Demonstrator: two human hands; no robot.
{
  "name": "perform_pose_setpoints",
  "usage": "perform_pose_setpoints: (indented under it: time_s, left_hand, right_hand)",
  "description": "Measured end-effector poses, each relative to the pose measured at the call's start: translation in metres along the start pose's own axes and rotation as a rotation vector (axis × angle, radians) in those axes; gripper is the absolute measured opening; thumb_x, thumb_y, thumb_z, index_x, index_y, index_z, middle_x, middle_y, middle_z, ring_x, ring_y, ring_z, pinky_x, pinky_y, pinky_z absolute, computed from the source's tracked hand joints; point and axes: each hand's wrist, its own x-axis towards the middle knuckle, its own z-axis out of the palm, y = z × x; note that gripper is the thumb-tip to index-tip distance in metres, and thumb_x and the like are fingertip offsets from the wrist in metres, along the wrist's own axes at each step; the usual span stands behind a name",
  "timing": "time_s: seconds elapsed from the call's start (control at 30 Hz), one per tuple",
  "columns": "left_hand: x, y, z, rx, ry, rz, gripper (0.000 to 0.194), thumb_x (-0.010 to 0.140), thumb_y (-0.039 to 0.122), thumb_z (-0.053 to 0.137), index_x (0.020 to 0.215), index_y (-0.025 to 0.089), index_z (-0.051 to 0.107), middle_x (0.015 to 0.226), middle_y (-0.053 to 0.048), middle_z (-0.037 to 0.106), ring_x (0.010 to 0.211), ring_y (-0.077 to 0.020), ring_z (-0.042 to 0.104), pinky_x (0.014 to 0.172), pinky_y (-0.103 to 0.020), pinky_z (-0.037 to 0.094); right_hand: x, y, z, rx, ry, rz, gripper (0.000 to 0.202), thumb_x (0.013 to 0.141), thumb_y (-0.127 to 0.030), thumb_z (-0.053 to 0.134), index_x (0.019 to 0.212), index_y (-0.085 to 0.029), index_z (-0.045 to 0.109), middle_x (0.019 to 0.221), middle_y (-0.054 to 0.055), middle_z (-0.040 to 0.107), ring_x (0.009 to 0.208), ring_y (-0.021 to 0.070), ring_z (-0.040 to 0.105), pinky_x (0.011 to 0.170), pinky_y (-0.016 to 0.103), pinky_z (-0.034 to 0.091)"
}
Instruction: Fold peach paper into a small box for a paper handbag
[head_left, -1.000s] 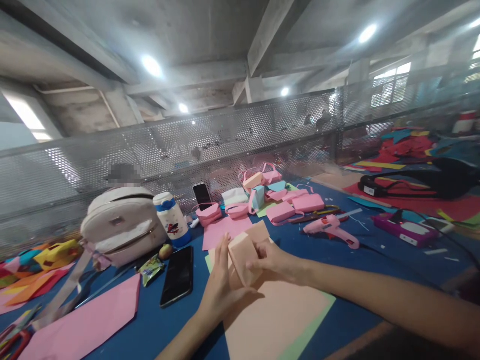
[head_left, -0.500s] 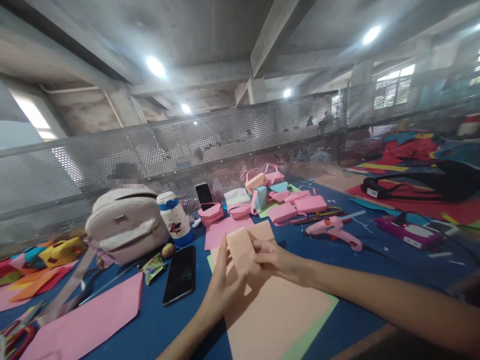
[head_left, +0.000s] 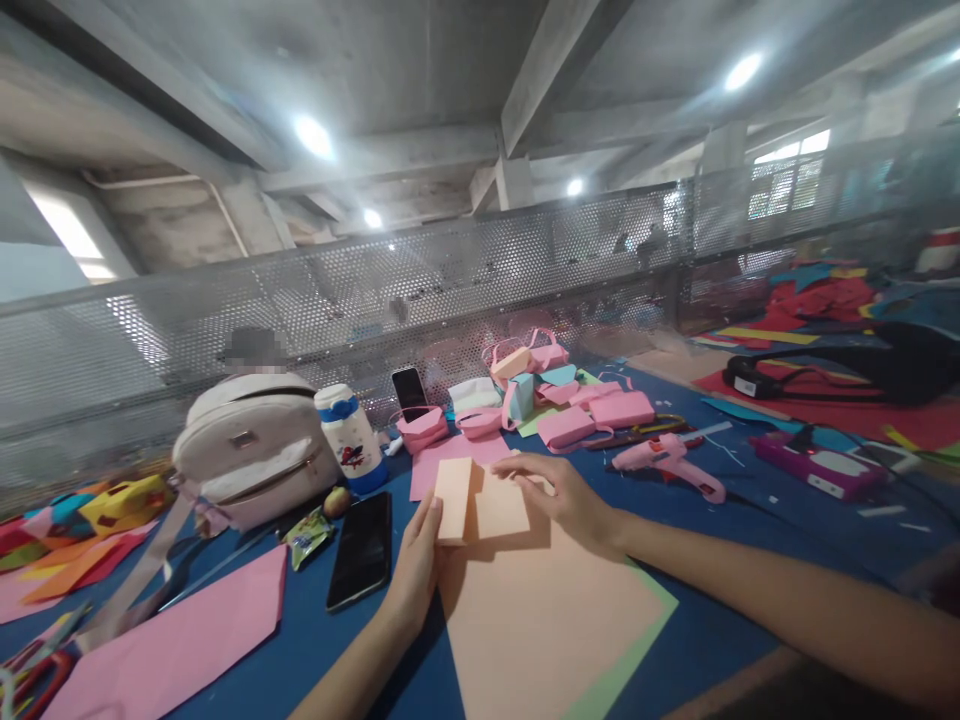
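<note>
- By the grip of the left hand (head_left: pixel 414 562), the box (head_left: pixel 453 506) is held near the far edge of the sheet (head_left: pixel 555 630).
- Over the flap (head_left: pixel 499 508), the right hand (head_left: pixel 576 503) is loosely curled; whether anything is pinched cannot be told.
- Creases could be caused by uneven pressing.

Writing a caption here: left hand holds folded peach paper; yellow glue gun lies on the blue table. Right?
In the head view, the glue gun on the blue table is pink, not yellow; the left hand holds folded peach paper.
</note>
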Motion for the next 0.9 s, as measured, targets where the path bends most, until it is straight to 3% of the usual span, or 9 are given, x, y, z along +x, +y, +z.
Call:
perform_pose_setpoints:
  time_s: [0.07,0.13,0.27,0.37,0.43,0.57,0.67,0.77,0.9]
  left_hand:
    - [0.003,0.008,-0.003,-0.13,-0.045,-0.165,0.044,0.088,0.046,0.058,0.116,0.012,0.063,0.1,-0.013,0.075,0.086,-0.0262,0.073,0.074,-0.036,0.059]
    - [0.005,0.018,-0.005,-0.188,-0.15,-0.311,0.045,0.083,0.04,0.065,0.115,0.009,0.063,0.102,-0.015,0.075,0.084,-0.0262,0.073,0.071,-0.033,0.058]
    - [0.007,0.032,-0.005,-0.177,-0.371,-0.519,0.05,0.074,0.037,0.076,0.113,0.009,0.065,0.1,-0.013,0.076,0.09,-0.0256,0.072,0.075,-0.029,0.056]
    - [0.009,0.035,-0.001,-0.127,-0.441,-0.573,0.049,0.07,0.042,0.078,0.105,0.009,0.068,0.094,-0.012,0.076,0.093,-0.0258,0.072,0.083,-0.029,0.054]
    - [0.012,0.035,0.001,-0.001,-0.499,-0.477,0.057,0.071,0.054,0.074,0.106,0.009,0.067,0.101,-0.014,0.075,0.099,-0.0281,0.07,0.087,-0.032,0.053]
    - [0.019,0.038,0.0,0.51,-0.454,-0.047,0.076,0.082,0.07,0.041,0.12,0.008,0.063,0.123,-0.018,0.067,0.116,-0.0299,0.062,0.095,-0.035,0.049]
    - [0.02,0.044,0.0,0.776,-0.442,0.082,0.056,0.079,0.051,0.053,0.115,0.01,0.068,0.12,-0.014,0.069,0.108,-0.028,0.065,0.089,-0.032,0.051]
    - [0.018,0.053,0.006,0.994,-0.496,0.131,0.031,0.072,0.028,0.06,0.095,0.015,0.075,0.098,-0.01,0.076,0.089,-0.0256,0.069,0.079,-0.03,0.051]
    - [0.02,0.062,0.023,1.267,-0.499,0.156,0.021,0.073,0.021,0.06,0.084,0.012,0.075,0.09,-0.015,0.075,0.085,-0.0302,0.069,0.072,-0.032,0.049]
  right_hand:
    - [0.005,0.0,-0.007,-0.239,0.038,-0.124,0.027,0.094,-0.023,0.051,0.118,-0.021,0.065,0.119,0.01,0.067,0.113,0.0215,0.058,0.1,0.041,0.044]
    - [0.013,-0.006,-0.012,-0.409,-0.045,-0.21,0.033,0.092,-0.025,0.056,0.125,-0.021,0.06,0.127,0.009,0.063,0.121,0.0218,0.053,0.106,0.042,0.039]
    - [0.027,-0.025,-0.014,-0.668,-0.426,-0.18,0.054,0.082,-0.036,0.072,0.13,-0.019,0.056,0.135,0.01,0.058,0.125,0.0256,0.052,0.105,0.039,0.04]
    - [0.033,-0.038,-0.007,-0.85,-0.634,-0.066,0.035,0.084,-0.029,0.066,0.117,-0.02,0.065,0.12,0.008,0.069,0.11,0.0258,0.063,0.087,0.034,0.049]
    - [0.036,-0.043,-0.001,-1.002,-0.71,0.01,0.024,0.085,-0.02,0.058,0.106,-0.021,0.07,0.106,0.007,0.074,0.098,0.0259,0.068,0.078,0.032,0.05]
    - [0.04,-0.042,0.006,-1.147,-0.722,0.081,0.024,0.088,-0.015,0.051,0.098,-0.019,0.073,0.098,0.012,0.075,0.089,0.027,0.071,0.072,0.031,0.048]
    - [0.042,-0.038,0.008,-1.161,-0.736,0.097,0.024,0.087,-0.015,0.053,0.097,-0.019,0.073,0.097,0.013,0.075,0.088,0.0268,0.072,0.068,0.029,0.048]
    - [0.044,-0.037,0.012,-1.172,-0.767,0.11,0.022,0.084,-0.015,0.057,0.097,-0.017,0.074,0.097,0.014,0.075,0.087,0.0283,0.072,0.066,0.03,0.048]
    - [0.045,-0.036,0.023,-1.177,-0.779,0.107,0.019,0.084,-0.017,0.06,0.097,-0.015,0.074,0.096,0.015,0.075,0.091,0.0305,0.071,0.069,0.032,0.048]
